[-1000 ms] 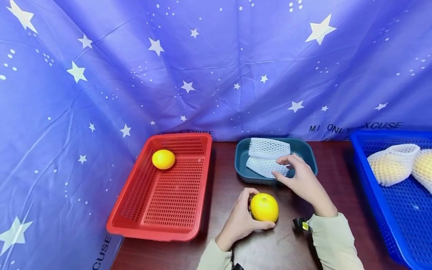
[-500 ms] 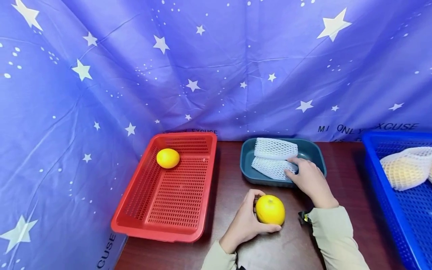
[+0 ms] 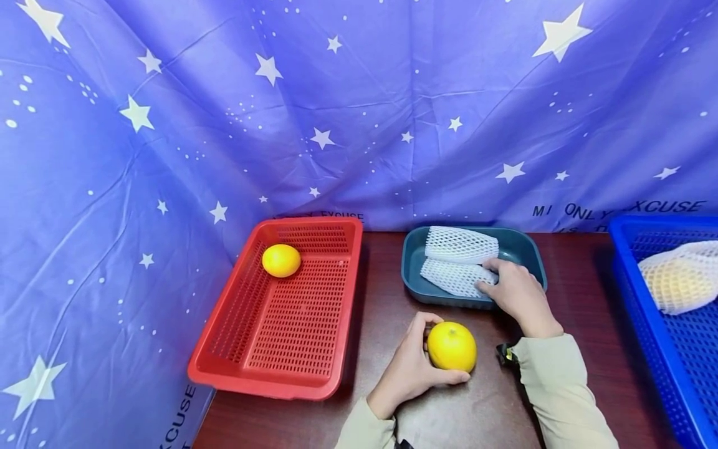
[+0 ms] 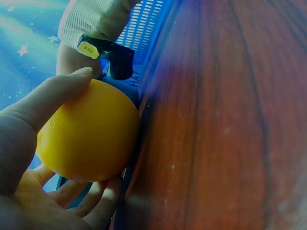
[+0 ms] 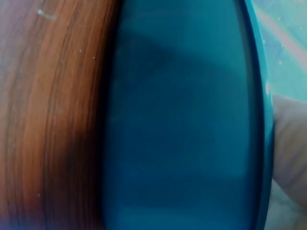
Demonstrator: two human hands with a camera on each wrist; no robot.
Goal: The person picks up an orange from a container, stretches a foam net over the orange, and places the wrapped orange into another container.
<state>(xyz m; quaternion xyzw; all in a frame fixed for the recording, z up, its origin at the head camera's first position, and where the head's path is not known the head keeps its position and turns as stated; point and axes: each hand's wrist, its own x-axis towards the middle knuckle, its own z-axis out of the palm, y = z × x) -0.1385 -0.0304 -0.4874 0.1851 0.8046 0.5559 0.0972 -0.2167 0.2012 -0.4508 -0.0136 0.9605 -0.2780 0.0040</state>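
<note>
My left hand holds a round yellow orange above the table, thumb at the near side and fingers around the far side. In the left wrist view the thumb lies on top of the orange, with fingers beneath it. My right hand reaches into a teal tray, its thumb and fingers around the right end of a white foam net sleeve. Behind it lies a second white foam net sleeve. The right wrist view shows mostly the tray wall; the fingertips are hidden there.
On the left stands a red basket with another orange inside. A blue basket on the right contains a net-wrapped yellow fruit. A blue star-patterned curtain hangs behind the dark wooden table.
My right hand has come down from above the tray, and its thumb and fingers have closed in at the front sleeve's right end. The left hand keeps its hold on the orange. The view has shifted slightly.
</note>
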